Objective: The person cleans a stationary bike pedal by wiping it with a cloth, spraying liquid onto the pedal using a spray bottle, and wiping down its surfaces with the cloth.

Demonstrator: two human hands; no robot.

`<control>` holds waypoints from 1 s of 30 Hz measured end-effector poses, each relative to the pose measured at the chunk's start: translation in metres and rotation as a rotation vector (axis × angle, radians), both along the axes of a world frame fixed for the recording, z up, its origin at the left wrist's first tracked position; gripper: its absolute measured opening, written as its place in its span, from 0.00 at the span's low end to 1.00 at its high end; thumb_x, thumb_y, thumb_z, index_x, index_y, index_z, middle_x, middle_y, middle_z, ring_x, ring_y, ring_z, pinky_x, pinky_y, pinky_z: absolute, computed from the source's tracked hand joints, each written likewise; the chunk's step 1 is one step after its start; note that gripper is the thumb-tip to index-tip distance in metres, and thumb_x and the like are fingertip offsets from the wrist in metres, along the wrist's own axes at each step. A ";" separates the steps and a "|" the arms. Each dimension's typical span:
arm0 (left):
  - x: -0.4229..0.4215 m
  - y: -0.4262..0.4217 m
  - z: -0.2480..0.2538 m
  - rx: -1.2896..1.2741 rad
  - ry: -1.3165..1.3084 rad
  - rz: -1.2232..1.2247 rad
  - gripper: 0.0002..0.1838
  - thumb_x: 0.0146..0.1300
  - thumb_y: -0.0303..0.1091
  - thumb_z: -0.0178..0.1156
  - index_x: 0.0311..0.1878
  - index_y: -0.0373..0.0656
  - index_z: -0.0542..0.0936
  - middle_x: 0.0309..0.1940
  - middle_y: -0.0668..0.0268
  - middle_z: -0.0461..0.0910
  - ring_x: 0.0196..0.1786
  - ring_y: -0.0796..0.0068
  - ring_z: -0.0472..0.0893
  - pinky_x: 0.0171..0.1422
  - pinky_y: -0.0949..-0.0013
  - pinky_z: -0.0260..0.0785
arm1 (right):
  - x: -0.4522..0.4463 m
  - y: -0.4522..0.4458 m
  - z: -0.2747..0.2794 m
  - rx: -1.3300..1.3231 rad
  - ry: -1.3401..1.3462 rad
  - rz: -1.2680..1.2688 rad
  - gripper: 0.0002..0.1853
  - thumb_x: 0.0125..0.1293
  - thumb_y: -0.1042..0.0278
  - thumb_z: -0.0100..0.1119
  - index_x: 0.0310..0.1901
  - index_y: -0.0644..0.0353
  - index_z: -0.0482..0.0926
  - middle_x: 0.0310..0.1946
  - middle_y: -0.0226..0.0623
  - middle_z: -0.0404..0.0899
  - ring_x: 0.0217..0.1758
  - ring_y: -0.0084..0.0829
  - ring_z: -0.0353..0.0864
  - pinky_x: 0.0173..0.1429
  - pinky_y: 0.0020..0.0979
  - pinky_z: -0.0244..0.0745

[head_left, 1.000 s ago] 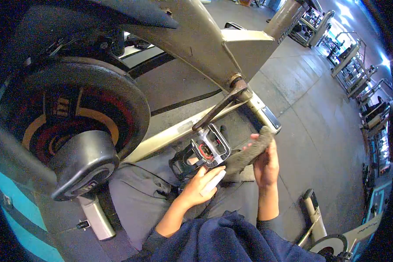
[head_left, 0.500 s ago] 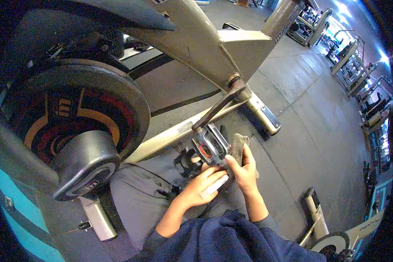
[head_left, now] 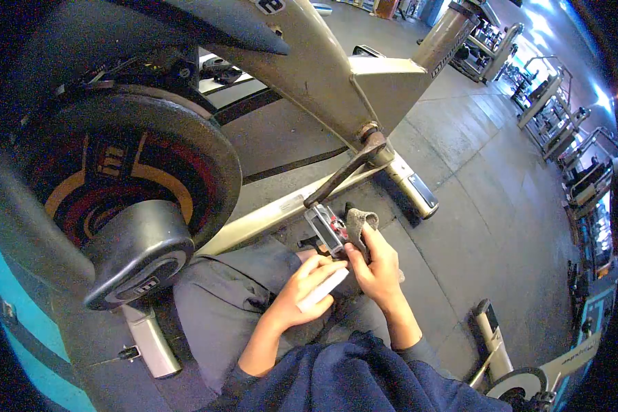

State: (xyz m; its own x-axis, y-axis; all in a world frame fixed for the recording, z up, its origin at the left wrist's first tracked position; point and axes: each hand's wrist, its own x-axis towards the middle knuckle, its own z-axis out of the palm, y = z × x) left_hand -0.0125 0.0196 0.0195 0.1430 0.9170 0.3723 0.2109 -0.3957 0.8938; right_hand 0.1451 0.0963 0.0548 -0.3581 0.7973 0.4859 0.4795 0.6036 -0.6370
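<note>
Right hand (head_left: 381, 272) has its grip closed round grey textured cloth (head_left: 359, 225), seemingly bunched to fit beside silver-and-black rectangular pedal (head_left: 323, 226); left hand (head_left: 302, 292) just below, slim white strip (head_left: 325, 288) along it, grip unclear.

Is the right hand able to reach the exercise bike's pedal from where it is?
Probably yes. The right hand is right beside the pedal, holding a grey cloth. The left hand is close by too, but it doesn't seem to block the way.
</note>
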 end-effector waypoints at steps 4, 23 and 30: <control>-0.005 0.002 -0.007 0.024 0.029 0.086 0.30 0.44 0.22 0.59 0.58 0.39 0.75 0.46 0.57 0.70 0.48 0.60 0.75 0.54 0.66 0.70 | -0.008 -0.006 0.007 -0.049 -0.036 -0.024 0.25 0.57 0.70 0.66 0.57 0.63 0.73 0.47 0.51 0.80 0.50 0.50 0.81 0.53 0.40 0.76; 0.001 0.008 -0.028 -0.035 0.037 0.092 0.28 0.39 0.22 0.62 0.52 0.37 0.80 0.76 0.41 0.39 0.74 0.47 0.59 0.70 0.56 0.63 | -0.019 -0.006 -0.003 -0.035 -0.084 0.011 0.31 0.54 0.73 0.68 0.61 0.64 0.69 0.54 0.52 0.68 0.57 0.53 0.73 0.58 0.41 0.72; 0.001 0.012 -0.036 0.013 0.057 0.083 0.31 0.41 0.23 0.60 0.55 0.44 0.80 0.77 0.51 0.41 0.76 0.46 0.54 0.74 0.55 0.57 | 0.023 0.002 -0.015 -0.320 0.382 -0.015 0.25 0.64 0.75 0.57 0.64 0.66 0.68 0.61 0.45 0.68 0.66 0.38 0.67 0.69 0.36 0.61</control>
State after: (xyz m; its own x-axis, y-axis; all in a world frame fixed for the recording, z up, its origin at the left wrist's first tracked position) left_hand -0.0117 0.0315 -0.0170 0.0875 0.9219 0.3774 0.2937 -0.3859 0.8745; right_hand 0.1683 0.0985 0.0399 -0.1899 0.9314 0.3105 0.1828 0.3442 -0.9209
